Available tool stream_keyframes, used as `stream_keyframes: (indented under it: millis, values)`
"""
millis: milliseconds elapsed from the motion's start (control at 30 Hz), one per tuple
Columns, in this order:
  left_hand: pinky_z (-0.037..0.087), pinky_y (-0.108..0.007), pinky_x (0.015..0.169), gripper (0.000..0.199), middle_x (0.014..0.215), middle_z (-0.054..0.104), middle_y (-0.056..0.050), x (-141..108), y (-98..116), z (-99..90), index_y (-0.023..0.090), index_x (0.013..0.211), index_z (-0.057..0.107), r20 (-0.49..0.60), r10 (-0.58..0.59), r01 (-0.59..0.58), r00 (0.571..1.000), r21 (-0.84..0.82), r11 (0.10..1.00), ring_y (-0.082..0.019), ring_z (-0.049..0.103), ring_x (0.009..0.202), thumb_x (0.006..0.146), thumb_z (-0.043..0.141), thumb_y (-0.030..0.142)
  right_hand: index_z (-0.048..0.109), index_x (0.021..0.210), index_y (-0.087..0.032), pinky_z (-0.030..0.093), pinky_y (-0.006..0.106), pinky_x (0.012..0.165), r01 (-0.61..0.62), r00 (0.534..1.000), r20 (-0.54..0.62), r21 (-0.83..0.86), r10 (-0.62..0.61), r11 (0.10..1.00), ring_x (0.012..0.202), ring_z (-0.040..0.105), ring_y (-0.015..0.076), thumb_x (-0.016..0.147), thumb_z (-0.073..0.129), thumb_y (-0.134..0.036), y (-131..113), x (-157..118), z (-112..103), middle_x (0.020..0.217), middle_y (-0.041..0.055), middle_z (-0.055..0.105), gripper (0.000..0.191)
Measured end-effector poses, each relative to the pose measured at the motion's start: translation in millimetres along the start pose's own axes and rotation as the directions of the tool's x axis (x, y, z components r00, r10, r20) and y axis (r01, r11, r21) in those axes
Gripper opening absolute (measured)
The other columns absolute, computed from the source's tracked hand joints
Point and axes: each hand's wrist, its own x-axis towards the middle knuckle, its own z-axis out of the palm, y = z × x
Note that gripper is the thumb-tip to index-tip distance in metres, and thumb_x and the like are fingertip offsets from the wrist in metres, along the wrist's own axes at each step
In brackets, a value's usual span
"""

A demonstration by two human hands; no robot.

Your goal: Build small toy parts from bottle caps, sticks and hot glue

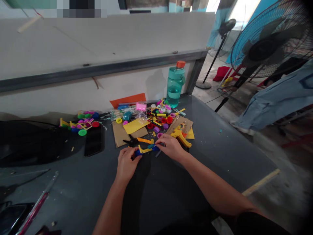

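My left hand (127,164) is closed, its thumb and fingers holding the left end of a small yellow and blue craft piece (145,150) low over the grey table. At its other end my right hand (170,147) is pinched on a small teal-blue piece (151,146), which touches or overlaps the yellow part. The fingertips partly hide both pieces. Just beyond lie an orange strip-like tool (144,140) and a black tool (132,141). Beside my right hand rests a yellow hot glue gun (180,135).
Coloured bottle caps (163,120), cardboard (118,133) and yellow card (135,125) are heaped behind my hands. A teal water bottle (174,86) stands by the partition. Farther left are a dark phone (93,142) and small cap-wheeled models (83,124). A fan (266,45) and a person's jeans (264,94) are at right.
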Motion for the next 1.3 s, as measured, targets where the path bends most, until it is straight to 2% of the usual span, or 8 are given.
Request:
stream_keyframes:
  millis: [167, 333, 433, 533, 733, 1067, 1200, 1300]
  values:
    - [0.042, -0.038, 0.084, 0.03, 0.081, 0.062, -0.004, -1.2, 0.3, -0.3, 0.024, 0.1, 0.064, -0.001, -0.011, 0.011, 1.0, -0.032, 0.999, -0.025, 0.05, 0.097, 0.071, 0.064, 0.029, 0.066, 0.081, -0.021, 0.045, 0.026, 0.072, -0.012, 0.998, -0.058, -0.015, 0.011, 1.0, 0.082, 0.057, 0.0155, 0.08, 0.055, -0.02, -3.3, 1.1, -7.0, 0.084, 0.0039, 0.06, 0.011]
    - [0.043, -0.035, 0.085, 0.027, 0.089, 0.064, -0.004, -5.8, 0.9, -7.4, 0.022, 0.097, 0.063, -0.046, -0.016, 0.01, 0.999, -0.136, 0.991, -0.022, 0.054, 0.096, 0.07, 0.064, 0.025, 0.064, 0.078, -0.019, 0.043, 0.027, 0.063, -0.056, 0.967, -0.251, -0.019, 0.049, 0.998, 0.068, 0.053, 0.0146, 0.081, 0.054, -0.024, -7.0, 1.0, -20.2, 0.077, 0.0035, 0.059, 0.011]
    - [0.043, -0.034, 0.088, 0.027, 0.099, 0.063, -0.005, -6.2, -7.0, -21.6, 0.021, 0.099, 0.062, -0.146, -0.067, 0.041, 0.987, -0.174, 0.984, -0.021, 0.055, 0.098, 0.071, 0.063, 0.025, 0.064, 0.077, -0.019, 0.039, 0.027, 0.058, -0.106, 0.93, -0.356, -0.013, 0.094, 0.994, 0.059, 0.047, 0.0137, 0.08, 0.055, -0.029, -7.8, -0.2, -26.9, 0.069, 0.0014, 0.056, 0.014]
    - [0.043, -0.033, 0.086, 0.028, 0.098, 0.063, -0.005, -6.9, -22.3, -42.7, 0.02, 0.1, 0.061, -0.297, -0.187, 0.152, 0.936, -0.137, 0.979, -0.02, 0.056, 0.095, 0.073, 0.062, 0.029, 0.065, 0.079, -0.019, 0.039, 0.028, 0.06, -0.132, 0.91, -0.395, 0.01, 0.125, 0.991, 0.063, 0.048, 0.0157, 0.08, 0.055, -0.032, -5.8, -2.4, -28.4, 0.067, 0.0016, 0.055, 0.016]
    - [0.045, -0.033, 0.075, 0.029, 0.094, 0.061, -0.008, -3.8, -51.0, -68.2, 0.017, 0.099, 0.059, -0.497, -0.396, 0.478, 0.773, 0.046, 0.877, -0.022, 0.058, 0.086, 0.076, 0.058, 0.035, 0.065, 0.08, -0.019, 0.039, 0.029, 0.057, -0.114, 0.929, -0.349, 0.047, 0.123, 0.992, 0.06, 0.047, 0.0158, 0.079, 0.056, -0.035, -7.2, -4.4, -20.6, 0.067, 0.002, 0.055, 0.018]
    - [0.043, -0.034, 0.08, 0.044, 0.097, 0.058, -0.013, 30.8, -64.7, -44.8, 0.009, 0.11, 0.05, -0.491, -0.303, 0.434, 0.816, 0.177, 0.883, -0.025, 0.054, 0.093, 0.074, 0.061, 0.033, 0.063, 0.077, -0.02, 0.041, 0.028, 0.056, -0.048, 0.946, -0.316, 0.106, 0.079, 0.993, 0.062, 0.05, 0.0159, 0.08, 0.055, -0.028, -16.1, -4.0, -17.6, 0.074, 0.0033, 0.059, 0.011]
    - [0.041, -0.04, 0.084, 0.054, 0.102, 0.055, -0.014, 21.3, -52.2, -46.2, 0.009, 0.117, 0.046, -0.594, -0.244, 0.435, 0.767, 0.201, 0.878, -0.029, 0.05, 0.097, 0.073, 0.061, 0.036, 0.062, 0.076, -0.02, 0.042, 0.027, 0.056, -0.05, 0.95, -0.303, 0.111, 0.082, 0.993, 0.063, 0.05, 0.0158, 0.08, 0.055, -0.027, -14.6, -4.0, -14.9, 0.074, 0.0037, 0.059, 0.011]
    - [0.039, -0.041, 0.086, 0.031, 0.098, 0.055, -0.012, 7.7, -23.2, -44.8, 0.014, 0.105, 0.054, -0.653, -0.198, 0.364, 0.731, 0.127, 0.923, -0.027, 0.05, 0.095, 0.079, 0.053, 0.032, 0.062, 0.077, -0.02, 0.042, 0.027, 0.055, -0.057, 0.964, -0.252, 0.127, 0.088, 0.99, 0.061, 0.05, 0.0148, 0.08, 0.054, -0.026, -14.4, -5.6, -8.8, 0.075, 0.0037, 0.058, 0.011]
